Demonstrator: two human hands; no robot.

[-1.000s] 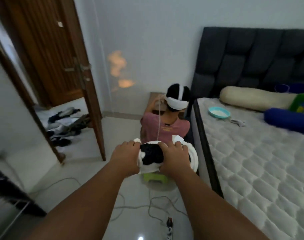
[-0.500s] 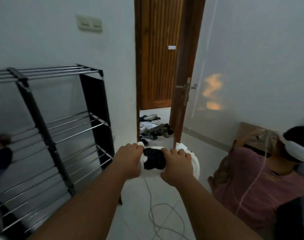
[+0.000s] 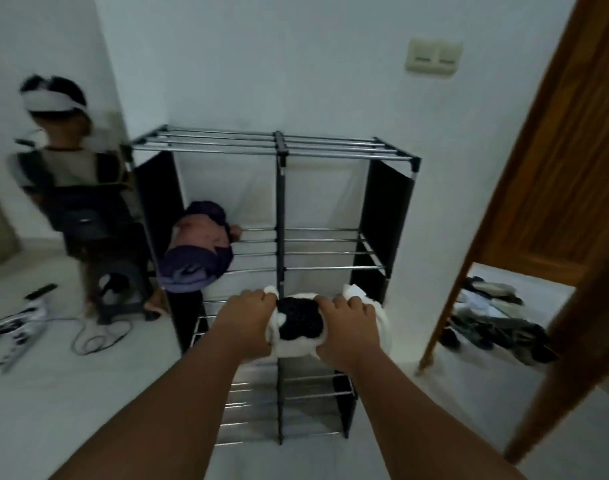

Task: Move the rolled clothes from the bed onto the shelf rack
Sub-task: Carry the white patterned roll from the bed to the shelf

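Note:
A rolled white and black garment [image 3: 299,323] is held out in front of me, in front of the rack's middle post. My left hand [image 3: 246,317] grips its left end and my right hand [image 3: 348,327] grips its right end. The black metal shelf rack [image 3: 279,147] stands straight ahead against the white wall, with chrome bars on each tier. A rolled pink and purple bundle of clothes [image 3: 199,251] lies on the left side of its middle tier. The bed is out of view.
A mirror [image 3: 53,188] leans at the left and reflects a person with a headset. Cables and a power strip [image 3: 15,344] lie on the floor at left. An open wooden door [image 3: 552,188] stands at right, with shoes and clothes [image 3: 493,317] piled beyond it.
My view has swung left from the bed past the doorway until the rack is straight ahead. Both hands have kept hold of the rolled garment throughout.

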